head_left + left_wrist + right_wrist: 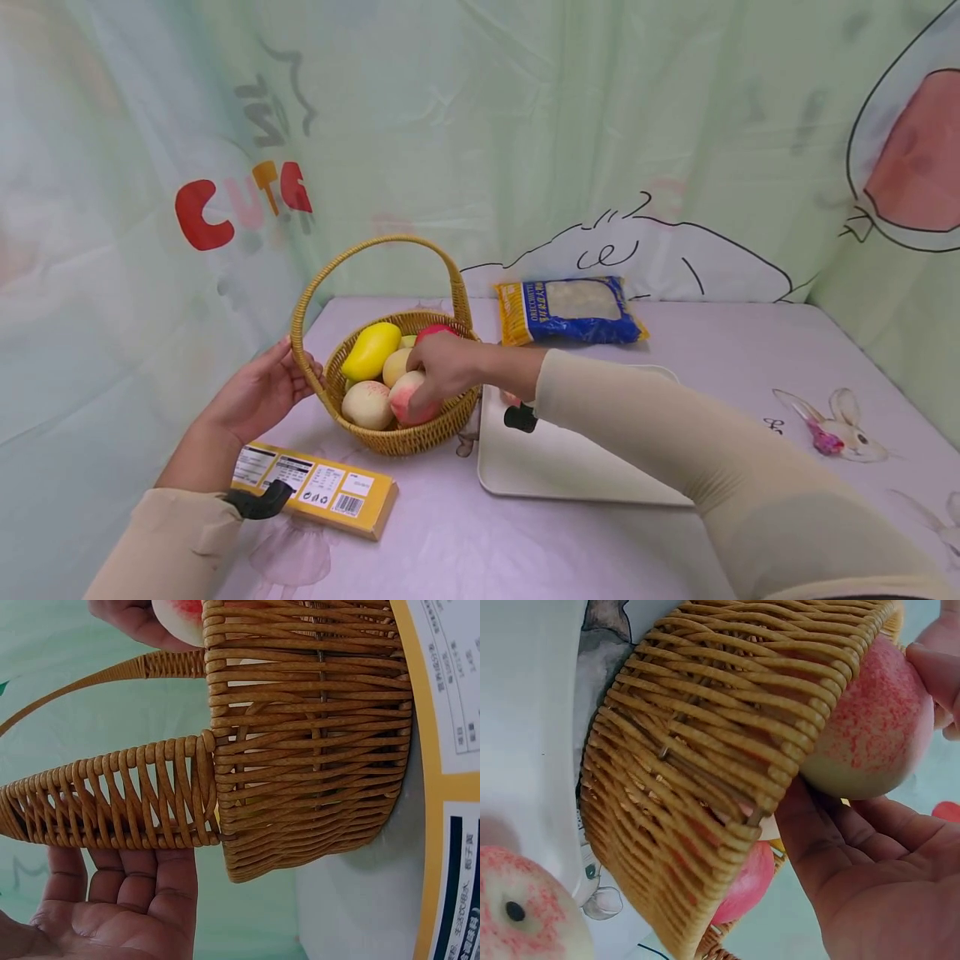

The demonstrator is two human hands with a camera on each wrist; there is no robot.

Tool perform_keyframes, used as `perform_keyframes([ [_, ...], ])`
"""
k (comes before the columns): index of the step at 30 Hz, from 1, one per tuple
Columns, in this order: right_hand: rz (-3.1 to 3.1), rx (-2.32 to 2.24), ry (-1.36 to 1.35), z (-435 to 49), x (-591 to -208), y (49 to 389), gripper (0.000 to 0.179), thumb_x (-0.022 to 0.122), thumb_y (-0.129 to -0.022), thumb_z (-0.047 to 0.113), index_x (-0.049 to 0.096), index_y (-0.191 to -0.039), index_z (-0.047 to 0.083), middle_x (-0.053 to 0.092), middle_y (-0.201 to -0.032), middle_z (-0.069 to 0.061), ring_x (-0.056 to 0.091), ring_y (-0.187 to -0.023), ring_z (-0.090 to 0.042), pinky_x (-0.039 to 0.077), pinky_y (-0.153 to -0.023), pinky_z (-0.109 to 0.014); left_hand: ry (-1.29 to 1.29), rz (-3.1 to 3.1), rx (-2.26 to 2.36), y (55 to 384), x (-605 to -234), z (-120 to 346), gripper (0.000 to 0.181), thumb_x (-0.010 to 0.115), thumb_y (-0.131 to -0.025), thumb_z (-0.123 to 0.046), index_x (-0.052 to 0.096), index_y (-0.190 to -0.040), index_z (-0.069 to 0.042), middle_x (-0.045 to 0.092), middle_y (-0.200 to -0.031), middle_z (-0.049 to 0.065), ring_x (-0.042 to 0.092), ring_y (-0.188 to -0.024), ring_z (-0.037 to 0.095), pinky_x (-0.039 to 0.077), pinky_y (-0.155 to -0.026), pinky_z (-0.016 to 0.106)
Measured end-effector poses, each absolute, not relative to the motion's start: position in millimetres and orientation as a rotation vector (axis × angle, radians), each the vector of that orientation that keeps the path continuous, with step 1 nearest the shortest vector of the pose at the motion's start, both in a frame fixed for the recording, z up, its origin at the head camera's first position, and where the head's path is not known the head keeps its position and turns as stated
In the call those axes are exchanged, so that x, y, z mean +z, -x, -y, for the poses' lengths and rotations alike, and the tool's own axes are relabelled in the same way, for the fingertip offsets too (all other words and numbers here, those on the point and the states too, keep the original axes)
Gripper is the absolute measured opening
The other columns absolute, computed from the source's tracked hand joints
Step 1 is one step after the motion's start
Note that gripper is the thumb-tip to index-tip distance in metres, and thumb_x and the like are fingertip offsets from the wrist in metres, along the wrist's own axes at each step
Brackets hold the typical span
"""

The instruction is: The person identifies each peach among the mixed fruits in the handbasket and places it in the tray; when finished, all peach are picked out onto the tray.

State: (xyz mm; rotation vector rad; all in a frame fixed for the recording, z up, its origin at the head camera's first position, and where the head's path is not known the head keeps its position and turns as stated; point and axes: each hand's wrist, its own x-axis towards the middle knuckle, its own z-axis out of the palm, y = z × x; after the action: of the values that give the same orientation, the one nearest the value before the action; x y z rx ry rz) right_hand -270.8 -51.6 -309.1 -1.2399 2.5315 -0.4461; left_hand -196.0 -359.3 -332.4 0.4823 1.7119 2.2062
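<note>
Pale green printed curtain (600,125) behind and at both sides; lilac-white table (450,542) below, its near edge out of frame. Wicker basket (420,437) stands left of centre, handle up. Held peach (407,400) sits in the front of the basket, its lower part masked by the wicker in the right wrist view. Right hand (446,367) pinches it, thumb on one side, fingers on the other; fingertips lost behind fruit and rim. Right arm reaches across from the lower right, forearm nearly level, hand angled down over the rim; sleeve (637,417) cuts off much of the white tray (585,475). A second peach (525,907) on that tray is almost wholly covered in the head view, cropped by the frame edge in the right wrist view. Left hand (258,392) is palm up, fingers loosely extended behind the handle's left foot and touching it, not wrapped round; tips concealed there. Also in the basket: yellow mango (371,352), pale peach (367,406), another round fruit (397,364) partly blocked, and a red fruit (437,331) mostly obscured by the right hand, kind unclear. Yellow box (322,492) lies near the basket, far end behind the left wrist, small print unreadable. Pasta bag (570,312) lies at the back.
</note>
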Motion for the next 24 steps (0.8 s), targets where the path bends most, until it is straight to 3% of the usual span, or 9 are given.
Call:
perform_keyframes([
  [8,-2.538,-0.608,1.165,37,-308,273,0.042,0.082,-0.084,0.04,0.075,-0.115,0.012,0.068,-0.098,0.003,0.06,-0.093,-0.016,0.052,-0.078,-0.024,-0.489,-1.694,2.207,196,-332,359,0.045,0.025,-0.116,-0.034,0.066,-0.112,-0.016,0.072,-0.106,0.002,0.067,-0.104,0.016,0.052,-0.099,0.029],
  [24,-2.461,-0.916,1.098,4,-302,275,0.046,0.081,-0.086,0.031,0.071,-0.127,0.015,0.072,-0.108,0.003,0.063,-0.098,-0.017,0.056,-0.085,-0.026,-0.463,-1.75,2.191,195,-332,358,0.044,0.026,-0.115,-0.034,0.066,-0.111,-0.017,0.072,-0.105,0.001,0.067,-0.104,0.014,0.052,-0.101,0.029],
])
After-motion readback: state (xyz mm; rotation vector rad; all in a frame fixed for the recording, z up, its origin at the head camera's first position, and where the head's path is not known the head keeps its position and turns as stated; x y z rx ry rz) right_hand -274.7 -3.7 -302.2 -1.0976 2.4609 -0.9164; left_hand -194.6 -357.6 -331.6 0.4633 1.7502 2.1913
